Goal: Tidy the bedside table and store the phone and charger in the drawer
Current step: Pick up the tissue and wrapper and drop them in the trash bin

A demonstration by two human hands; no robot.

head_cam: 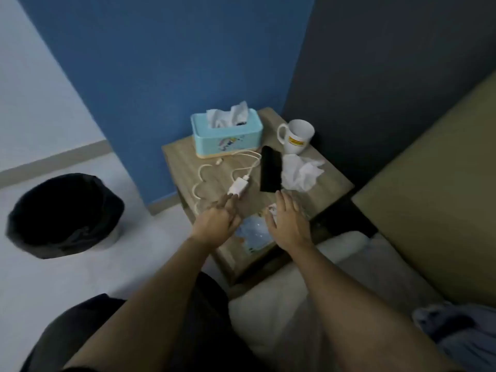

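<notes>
Crumpled tissue (pixel 302 171) touching phone (pixel 271 169); mug (pixel 296 135) behind.

The table (pixel 188 157) is pale wood-grain. On it, the tissue box (pixel 226 135) is light blue with a small cartoon print, the mug (pixel 296 135) white with a yellow label, the phone (pixel 271 169) black, and the charger (pixel 238 186) white. Left of the table, the bin (pixel 64 216) is black.
</notes>
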